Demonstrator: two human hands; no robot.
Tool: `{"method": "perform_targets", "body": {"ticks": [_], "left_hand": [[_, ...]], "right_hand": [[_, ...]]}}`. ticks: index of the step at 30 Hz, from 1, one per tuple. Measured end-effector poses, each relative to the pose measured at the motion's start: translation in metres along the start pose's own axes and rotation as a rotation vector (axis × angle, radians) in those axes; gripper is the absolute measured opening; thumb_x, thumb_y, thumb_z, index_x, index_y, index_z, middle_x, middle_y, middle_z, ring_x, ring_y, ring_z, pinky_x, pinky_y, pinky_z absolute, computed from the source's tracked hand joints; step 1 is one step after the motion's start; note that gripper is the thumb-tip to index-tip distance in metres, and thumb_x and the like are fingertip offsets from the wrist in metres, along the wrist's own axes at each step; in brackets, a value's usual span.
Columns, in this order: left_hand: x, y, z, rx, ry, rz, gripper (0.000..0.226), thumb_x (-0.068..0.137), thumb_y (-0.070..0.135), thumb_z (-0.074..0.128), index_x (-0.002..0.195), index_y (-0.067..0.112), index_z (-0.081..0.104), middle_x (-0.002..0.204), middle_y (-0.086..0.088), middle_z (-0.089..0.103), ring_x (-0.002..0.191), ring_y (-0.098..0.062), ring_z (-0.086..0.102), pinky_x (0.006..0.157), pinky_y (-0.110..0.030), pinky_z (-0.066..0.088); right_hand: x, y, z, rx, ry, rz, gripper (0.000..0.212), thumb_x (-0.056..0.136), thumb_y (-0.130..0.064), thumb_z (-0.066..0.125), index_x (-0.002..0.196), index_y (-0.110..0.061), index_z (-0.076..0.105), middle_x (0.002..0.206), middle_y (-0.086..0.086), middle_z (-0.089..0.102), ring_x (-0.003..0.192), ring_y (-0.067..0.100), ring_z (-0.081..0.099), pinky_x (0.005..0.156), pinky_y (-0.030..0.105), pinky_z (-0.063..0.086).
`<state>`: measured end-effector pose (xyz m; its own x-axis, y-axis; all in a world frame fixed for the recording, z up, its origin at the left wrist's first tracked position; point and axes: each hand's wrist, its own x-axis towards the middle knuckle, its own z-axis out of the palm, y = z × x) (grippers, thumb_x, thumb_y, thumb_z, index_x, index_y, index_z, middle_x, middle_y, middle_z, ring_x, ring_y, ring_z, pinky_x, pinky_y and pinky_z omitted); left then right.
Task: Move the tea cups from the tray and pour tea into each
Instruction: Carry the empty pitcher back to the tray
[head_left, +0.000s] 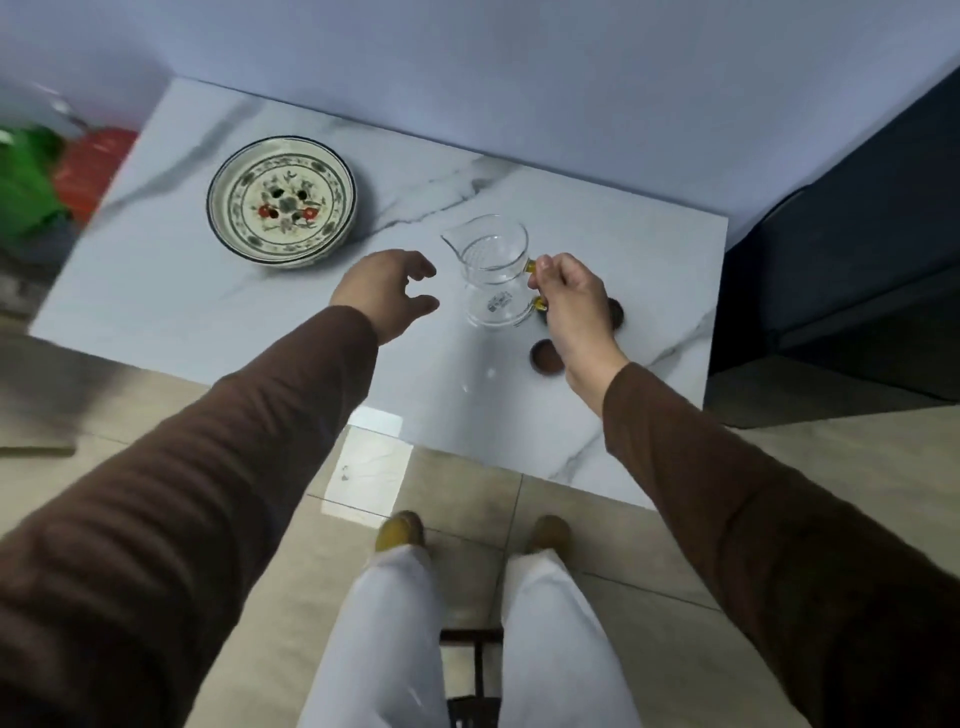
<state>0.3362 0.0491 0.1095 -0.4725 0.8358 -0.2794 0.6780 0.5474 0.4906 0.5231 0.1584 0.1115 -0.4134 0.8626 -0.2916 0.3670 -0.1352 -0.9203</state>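
Observation:
A clear glass pitcher (493, 273) with an amber handle stands upright near the middle of the white marble table (156, 291), its spout turned to the far left. My right hand (574, 306) grips its handle. Two small brown tea cups sit on the table by that hand: one (544, 357) just in front of the wrist, the other (616, 313) half hidden behind the hand. My left hand (387, 291) hovers open to the left of the pitcher, holding nothing. The round patterned ceramic tray (283, 200) lies at the far left of the table with nothing on it.
A pale wall runs behind the table. A dark cabinet (857, 249) stands close on the right. Green and red objects (57, 171) lie blurred off the table's left edge. My legs and shoes (400, 530) stand on the tiled floor below the table's front edge.

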Motion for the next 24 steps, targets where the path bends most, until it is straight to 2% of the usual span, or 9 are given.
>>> {"method": "perform_targets", "body": {"ticks": [2, 4, 7, 10, 14, 19, 24], "left_hand": [[-0.015, -0.011, -0.024, 0.009, -0.012, -0.007, 0.039, 0.083, 0.030, 0.071, 0.120, 0.023, 0.063, 0.118, 0.000, 0.065, 0.107, -0.022, 0.060, 0.091, -0.036, 0.048], [-0.024, -0.028, -0.044, 0.017, -0.014, 0.003, 0.041, 0.083, 0.030, 0.071, 0.122, 0.023, 0.062, 0.120, -0.001, 0.065, 0.110, -0.023, 0.059, 0.092, -0.039, 0.049], [-0.032, -0.064, -0.075, 0.035, -0.007, 0.031, 0.043, 0.083, 0.031, 0.070, 0.124, 0.023, 0.061, 0.122, -0.001, 0.064, 0.113, -0.024, 0.057, 0.091, -0.037, 0.048], [-0.033, -0.098, -0.097, 0.073, -0.010, 0.063, 0.044, 0.083, 0.033, 0.070, 0.125, 0.023, 0.061, 0.122, -0.001, 0.064, 0.116, -0.025, 0.054, 0.091, -0.036, 0.046], [-0.021, -0.135, -0.123, 0.081, -0.040, 0.065, 0.045, 0.083, 0.033, 0.070, 0.125, 0.022, 0.061, 0.126, -0.002, 0.063, 0.119, -0.025, 0.054, 0.095, -0.036, 0.045], [0.010, -0.167, -0.148, 0.099, -0.066, 0.051, 0.046, 0.084, 0.031, 0.070, 0.128, 0.020, 0.060, 0.128, -0.004, 0.063, 0.121, -0.027, 0.053, 0.097, -0.036, 0.044], [0.045, -0.205, -0.163, 0.123, -0.066, 0.027, 0.044, 0.083, 0.032, 0.070, 0.125, 0.020, 0.062, 0.125, -0.005, 0.064, 0.120, -0.028, 0.054, 0.097, -0.038, 0.046]], "right_hand": [[-0.015, -0.022, 0.018, -0.021, -0.008, 0.001, 0.032, 0.100, -0.031, 0.048, 0.070, -0.023, 0.054, 0.076, -0.012, 0.060, 0.069, 0.005, 0.050, 0.066, 0.022, 0.040], [-0.026, -0.037, 0.038, -0.023, -0.008, -0.013, 0.032, 0.100, -0.030, 0.047, 0.069, -0.023, 0.052, 0.075, -0.013, 0.059, 0.064, -0.001, 0.049, 0.061, 0.015, 0.038], [-0.040, -0.056, 0.076, -0.041, 0.005, 0.004, 0.034, 0.100, -0.031, 0.047, 0.067, -0.023, 0.052, 0.074, -0.008, 0.057, 0.066, 0.007, 0.046, 0.061, 0.022, 0.037], [-0.047, -0.070, 0.113, -0.065, 0.037, 0.039, 0.033, 0.098, -0.036, 0.046, 0.068, -0.024, 0.055, 0.073, -0.006, 0.055, 0.064, 0.006, 0.047, 0.060, 0.020, 0.037], [-0.044, -0.086, 0.159, -0.074, 0.048, 0.041, 0.031, 0.098, -0.034, 0.045, 0.071, -0.023, 0.055, 0.074, -0.004, 0.056, 0.069, 0.011, 0.050, 0.066, 0.028, 0.038], [-0.021, -0.094, 0.197, -0.099, 0.028, 0.066, 0.028, 0.099, -0.032, 0.043, 0.079, -0.017, 0.057, 0.075, -0.006, 0.058, 0.070, 0.010, 0.051, 0.065, 0.028, 0.039], [0.016, -0.093, 0.240, -0.074, 0.012, 0.111, 0.027, 0.100, -0.028, 0.044, 0.076, -0.022, 0.054, 0.082, -0.002, 0.061, 0.074, 0.012, 0.052, 0.067, 0.028, 0.040]]}}
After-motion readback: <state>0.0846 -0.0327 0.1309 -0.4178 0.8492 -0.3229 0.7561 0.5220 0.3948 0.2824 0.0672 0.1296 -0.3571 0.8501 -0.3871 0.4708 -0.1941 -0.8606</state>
